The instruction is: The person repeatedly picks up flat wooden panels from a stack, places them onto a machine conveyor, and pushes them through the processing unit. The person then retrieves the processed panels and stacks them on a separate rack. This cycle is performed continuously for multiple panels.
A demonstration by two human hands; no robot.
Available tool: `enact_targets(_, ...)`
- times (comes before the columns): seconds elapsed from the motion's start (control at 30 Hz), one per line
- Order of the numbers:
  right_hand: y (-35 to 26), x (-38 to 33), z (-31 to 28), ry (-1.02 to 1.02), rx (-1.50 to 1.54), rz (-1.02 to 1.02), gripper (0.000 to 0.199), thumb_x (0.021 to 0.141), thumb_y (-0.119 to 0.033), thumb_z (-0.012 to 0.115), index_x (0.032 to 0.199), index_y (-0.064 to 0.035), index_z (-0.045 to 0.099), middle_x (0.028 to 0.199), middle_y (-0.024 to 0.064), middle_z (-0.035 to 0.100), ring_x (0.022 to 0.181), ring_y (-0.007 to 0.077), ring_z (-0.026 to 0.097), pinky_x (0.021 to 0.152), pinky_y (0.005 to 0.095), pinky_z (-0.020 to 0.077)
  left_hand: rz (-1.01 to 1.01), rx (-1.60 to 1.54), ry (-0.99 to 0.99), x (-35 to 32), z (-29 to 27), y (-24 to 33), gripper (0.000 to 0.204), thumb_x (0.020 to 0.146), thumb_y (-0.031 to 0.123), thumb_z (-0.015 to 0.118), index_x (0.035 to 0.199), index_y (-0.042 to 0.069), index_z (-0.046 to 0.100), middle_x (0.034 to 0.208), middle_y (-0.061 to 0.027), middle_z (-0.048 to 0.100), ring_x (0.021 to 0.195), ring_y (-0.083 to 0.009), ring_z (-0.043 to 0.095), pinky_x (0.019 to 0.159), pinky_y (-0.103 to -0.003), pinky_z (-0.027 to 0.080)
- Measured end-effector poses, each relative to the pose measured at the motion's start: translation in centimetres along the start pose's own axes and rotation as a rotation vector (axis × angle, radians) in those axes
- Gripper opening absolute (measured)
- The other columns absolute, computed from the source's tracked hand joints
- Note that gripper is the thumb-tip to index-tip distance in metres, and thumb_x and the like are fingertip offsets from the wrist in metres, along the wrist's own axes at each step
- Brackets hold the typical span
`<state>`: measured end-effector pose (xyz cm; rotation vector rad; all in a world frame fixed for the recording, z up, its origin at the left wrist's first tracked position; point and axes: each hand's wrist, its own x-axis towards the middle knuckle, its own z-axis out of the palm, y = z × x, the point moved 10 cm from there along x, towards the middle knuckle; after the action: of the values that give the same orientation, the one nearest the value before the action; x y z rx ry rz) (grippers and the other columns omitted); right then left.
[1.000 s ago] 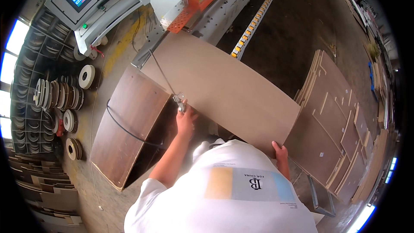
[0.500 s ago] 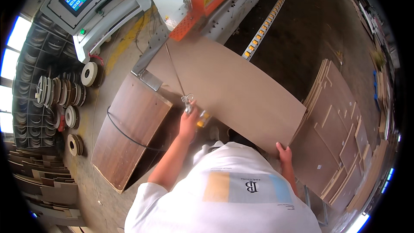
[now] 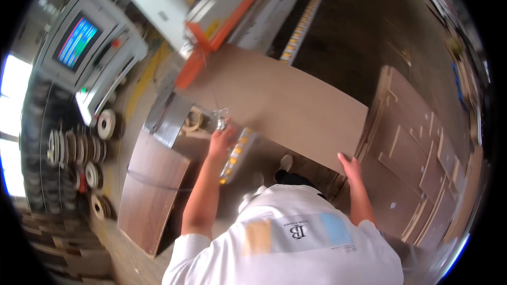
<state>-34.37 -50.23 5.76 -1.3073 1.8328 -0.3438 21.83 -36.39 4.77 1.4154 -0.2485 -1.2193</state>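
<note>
At the far left of the frame, rolls of edge banding (image 3: 68, 150) hang in rows, with a machine control screen (image 3: 77, 42) above them in the upper left. Lower left, a dark wood panel (image 3: 150, 195) lies flat near the floor. Left of centre, the left hand (image 3: 222, 140) is closed around a small shiny metal fitting (image 3: 222, 117) at the near edge of a large light-brown board (image 3: 280, 100), which fills the middle of the frame and runs up to an orange-trimmed machine (image 3: 222, 21) at the top. Right of centre, the right hand (image 3: 351, 168) grips the board's near corner, fingers curled under. A stack of cut panels (image 3: 412, 153) fills the right side.
</note>
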Motion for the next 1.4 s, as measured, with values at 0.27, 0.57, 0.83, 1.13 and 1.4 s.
enact_targets(0.27,6.6,7.2,-0.6,-0.099,0.635,0.259,0.071,0.096,-0.058,0.063,0.142,-0.0034,0.055,0.137,0.0147,0.063,0.125,0.0269,0.06,0.099,0.0452,0.0508,0.006,1.557,-0.321,-4.4,9.2,-2.1,0.045,0.098,0.049,0.061,0.105,0.006,0.07,0.09,-0.0193,0.074,0.088,-0.0351,0.074,0.074,-0.045,0.057)
enact_targets(0.57,28.2,-4.0,-5.8,0.543,1.109,0.416,0.064,0.102,-0.053,0.052,0.145,-0.0053,0.05,0.142,0.0131,0.058,0.128,0.0317,0.057,0.103,0.0481,0.0486,-0.032,1.889,-0.849,-8.1,14.1,-15.1,0.065,0.098,0.066,0.047,0.126,0.01,0.065,0.124,-0.0238,0.068,0.119,-0.0427,0.064,0.099,-0.051,0.05)
enact_targets(0.83,55.7,-28.8,16.3,0.466,1.005,0.766,0.031,0.101,-0.045,0.056,0.105,-0.0156,0.063,0.097,-0.0001,0.063,0.077,0.0203,0.059,0.06,0.0446,0.0459,0.103,1.688,-0.939,-14.4,20.0,-15.9,0.068,0.098,0.064,0.049,0.119,0.001,0.063,0.108,-0.0288,0.07,0.11,-0.0447,0.066,0.092,-0.053,0.05)
enact_targets(1.13,46.9,-49.4,25.0,0.274,1.026,0.976,0.03,0.102,-0.039,0.059,0.116,-0.0129,0.061,0.099,0.0035,0.065,0.08,0.0216,0.062,0.062,0.0406,0.047,-0.033,1.718,-1.192,-19.9,19.4,-25.6,0.059,0.102,0.055,0.044,0.127,0.006,0.064,0.127,-0.0223,0.067,0.12,-0.0411,0.062,0.101,-0.049,0.047)
enact_targets(1.4,49.4,-48.6,21.8,0.437,1.25,0.759,0.031,0.101,-0.033,0.061,0.118,-0.0081,0.063,0.108,0.0087,0.072,0.075,0.0205,0.066,0.058,0.0373,0.0505,0.008,1.657,-1.408,-30.4,23.5,-28.3,0.061,0.1,0.058,0.048,0.12,0.004,0.065,0.117,-0.0223,0.07,0.115,-0.0385,0.065,0.095,-0.047,0.048)
